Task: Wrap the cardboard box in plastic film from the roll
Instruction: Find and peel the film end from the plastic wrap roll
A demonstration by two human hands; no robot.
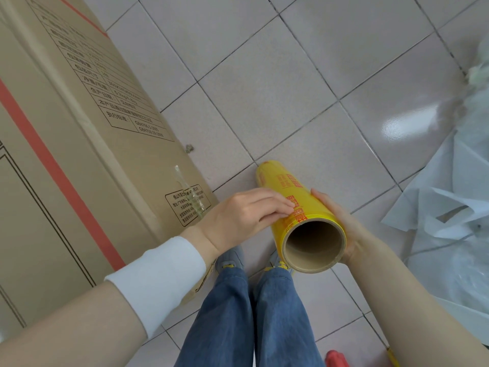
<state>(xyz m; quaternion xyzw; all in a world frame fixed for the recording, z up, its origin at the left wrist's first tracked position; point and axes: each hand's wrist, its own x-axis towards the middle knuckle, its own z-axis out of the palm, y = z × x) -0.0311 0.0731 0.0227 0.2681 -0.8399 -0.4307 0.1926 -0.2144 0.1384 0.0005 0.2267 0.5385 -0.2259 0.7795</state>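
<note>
Hands (pixel 238 213) (pixel 341 221) on film roll (pixel 285 192) beside cardboard box (pixel 79 133) corner, floor (pixel 264 75) beyond

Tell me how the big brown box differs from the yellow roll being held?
The box is flat-sided, brown with a red stripe and black print; the roll is a round yellow tube with red print. The box stands on the floor and looks far larger; the roll is held up, gripped by the right hand and touched by the left hand. Both carry printed text.
</note>
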